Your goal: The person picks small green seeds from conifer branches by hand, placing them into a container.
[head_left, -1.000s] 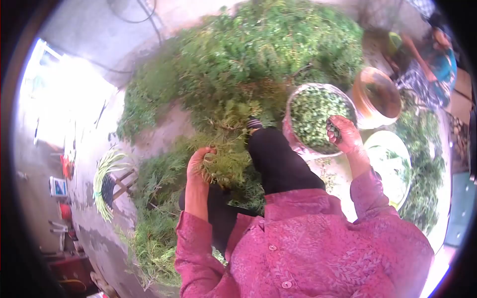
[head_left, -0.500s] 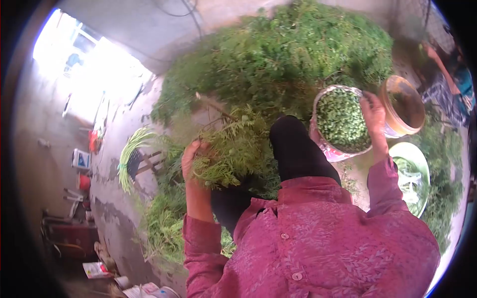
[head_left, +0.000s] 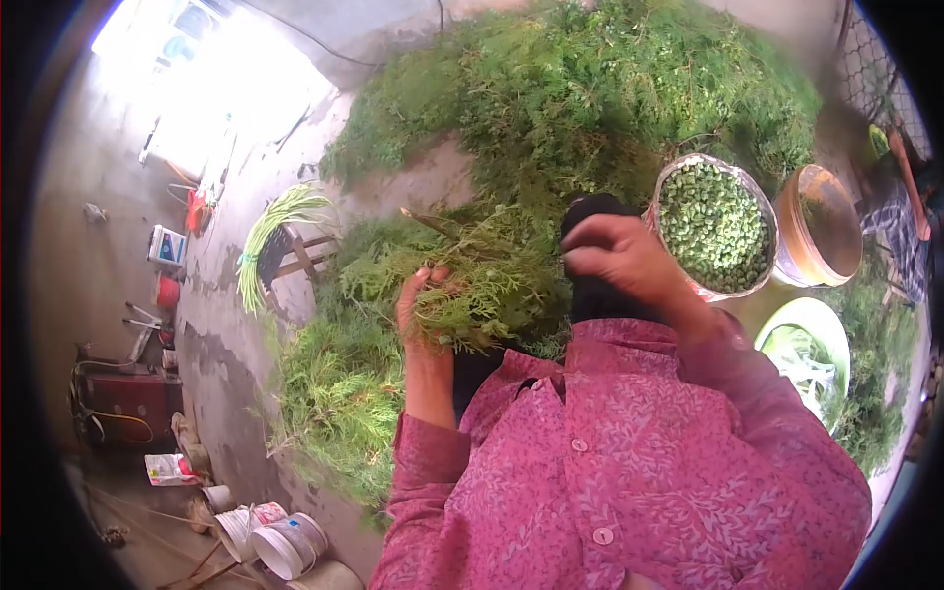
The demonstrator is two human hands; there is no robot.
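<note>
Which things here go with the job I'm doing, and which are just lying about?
Likely part of the job:
- conifer sprig, in your left hand
- heap of conifer branches
- bucket of small green cones, near your right hand

Probably just lying about:
- bundle of long green stems
- white bucket
- dark red box

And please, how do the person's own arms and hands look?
The left hand and right hand wear no gloves. The left sleeve and right sleeve are pink and finely patterned, like the shirt with its pale leaf print, and end short of the hands.
</note>
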